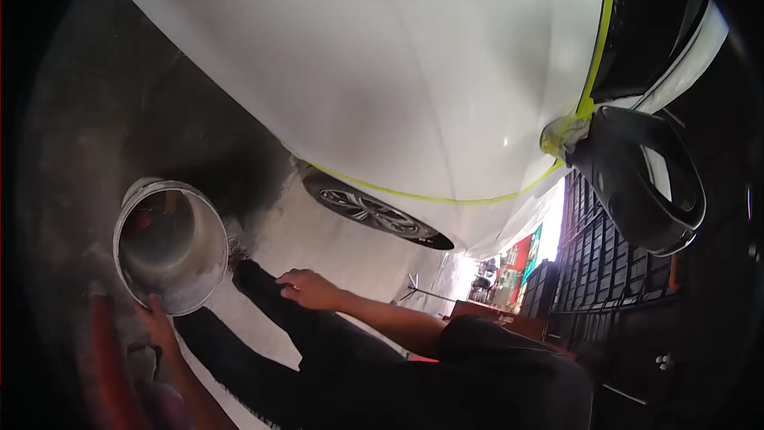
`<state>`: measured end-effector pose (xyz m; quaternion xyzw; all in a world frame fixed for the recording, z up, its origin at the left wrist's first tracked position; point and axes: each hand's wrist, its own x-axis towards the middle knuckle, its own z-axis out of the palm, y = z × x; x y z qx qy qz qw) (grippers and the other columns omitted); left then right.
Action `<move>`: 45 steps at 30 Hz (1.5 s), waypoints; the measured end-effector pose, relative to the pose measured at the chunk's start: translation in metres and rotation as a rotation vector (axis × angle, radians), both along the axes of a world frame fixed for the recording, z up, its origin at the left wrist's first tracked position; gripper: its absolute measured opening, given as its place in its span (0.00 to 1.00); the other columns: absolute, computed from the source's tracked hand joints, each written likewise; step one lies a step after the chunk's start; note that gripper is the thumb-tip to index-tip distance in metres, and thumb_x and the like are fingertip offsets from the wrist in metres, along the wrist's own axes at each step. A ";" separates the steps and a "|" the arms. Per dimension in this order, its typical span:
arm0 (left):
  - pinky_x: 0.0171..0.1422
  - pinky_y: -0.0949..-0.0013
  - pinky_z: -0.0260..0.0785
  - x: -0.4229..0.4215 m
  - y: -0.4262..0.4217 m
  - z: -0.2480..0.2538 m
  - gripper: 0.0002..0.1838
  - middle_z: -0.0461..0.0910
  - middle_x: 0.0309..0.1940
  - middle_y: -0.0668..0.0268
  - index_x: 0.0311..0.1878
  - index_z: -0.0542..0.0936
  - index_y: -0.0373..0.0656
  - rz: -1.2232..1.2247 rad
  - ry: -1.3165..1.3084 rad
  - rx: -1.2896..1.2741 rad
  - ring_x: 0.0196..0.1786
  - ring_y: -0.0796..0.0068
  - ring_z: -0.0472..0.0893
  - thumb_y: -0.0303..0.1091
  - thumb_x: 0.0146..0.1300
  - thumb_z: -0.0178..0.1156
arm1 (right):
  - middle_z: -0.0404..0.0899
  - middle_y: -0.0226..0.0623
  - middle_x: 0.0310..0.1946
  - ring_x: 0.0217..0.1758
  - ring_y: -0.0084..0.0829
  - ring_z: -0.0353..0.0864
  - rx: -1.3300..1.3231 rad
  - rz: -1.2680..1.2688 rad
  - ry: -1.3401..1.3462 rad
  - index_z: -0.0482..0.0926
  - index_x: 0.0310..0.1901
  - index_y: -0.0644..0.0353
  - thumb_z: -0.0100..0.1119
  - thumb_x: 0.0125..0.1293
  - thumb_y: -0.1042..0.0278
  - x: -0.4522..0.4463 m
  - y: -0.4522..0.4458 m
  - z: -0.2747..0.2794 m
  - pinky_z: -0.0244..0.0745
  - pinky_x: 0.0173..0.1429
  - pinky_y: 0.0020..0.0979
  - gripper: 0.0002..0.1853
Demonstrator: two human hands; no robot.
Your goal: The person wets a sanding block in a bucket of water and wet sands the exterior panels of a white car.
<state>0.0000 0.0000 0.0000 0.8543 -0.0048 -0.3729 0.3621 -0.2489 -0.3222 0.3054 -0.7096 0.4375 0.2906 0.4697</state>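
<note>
A grey-white bucket (pixel 213 259) with a pale rim stands at the left, its mouth facing me and its inside stained. My left hand (pixel 153 322) is at the near rim, fingers closed over the edge. My right hand (pixel 310 290) holds nothing visible and rests by my dark trouser leg (pixel 263 287), its fingers loosely bent and slightly apart. A dark, blurred item (pixel 143 362) lies beside my left forearm; I cannot make out its kind.
A white car body (pixel 358 72) fills the top, edged with yellow-green masking tape (pixel 398 193). Its wheel (pixel 370 213) is below, and a black side mirror (pixel 649 179) juts out at right. A blurred red shape (pixel 107 366) is at lower left. A thin-legged stand (pixel 414 291) is farther off.
</note>
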 end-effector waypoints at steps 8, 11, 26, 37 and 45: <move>0.75 0.56 0.60 -0.009 -0.038 0.017 0.33 0.66 0.72 0.41 0.74 0.61 0.31 0.116 -0.190 0.070 0.72 0.46 0.70 0.39 0.75 0.57 | 0.81 0.52 0.48 0.53 0.54 0.81 -0.158 0.078 -0.132 0.81 0.56 0.62 0.62 0.68 0.65 0.070 -0.004 -0.059 0.75 0.59 0.47 0.17; 0.75 0.55 0.61 -0.004 -0.041 0.026 0.32 0.67 0.71 0.41 0.74 0.61 0.31 0.085 -0.180 0.127 0.71 0.45 0.71 0.38 0.75 0.58 | 0.81 0.53 0.43 0.50 0.56 0.81 -0.217 0.102 -0.197 0.81 0.53 0.63 0.62 0.67 0.66 0.099 -0.009 -0.082 0.76 0.57 0.49 0.16; 0.61 0.53 0.70 -0.029 -0.138 0.138 0.19 0.81 0.52 0.52 0.56 0.79 0.40 -0.373 -0.239 -0.052 0.56 0.49 0.78 0.34 0.64 0.65 | 0.86 0.46 0.48 0.43 0.33 0.85 0.057 -0.178 -0.116 0.80 0.61 0.64 0.63 0.68 0.66 0.133 -0.011 -0.207 0.79 0.51 0.32 0.21; 0.60 0.57 0.76 0.013 -0.163 -0.042 0.16 0.84 0.51 0.49 0.56 0.82 0.39 -0.206 0.123 0.382 0.55 0.48 0.83 0.36 0.69 0.60 | 0.75 0.51 0.64 0.68 0.36 0.74 0.242 -0.781 0.157 0.68 0.69 0.72 0.65 0.69 0.66 0.178 0.021 -0.292 0.68 0.68 0.34 0.31; 0.59 0.66 0.72 0.006 -0.165 -0.107 0.16 0.86 0.49 0.57 0.56 0.82 0.39 0.240 0.267 0.259 0.53 0.65 0.84 0.36 0.70 0.59 | 0.83 0.43 0.47 0.46 0.35 0.81 0.156 -1.055 0.281 0.77 0.52 0.67 0.68 0.64 0.69 0.207 0.047 -0.403 0.77 0.44 0.42 0.18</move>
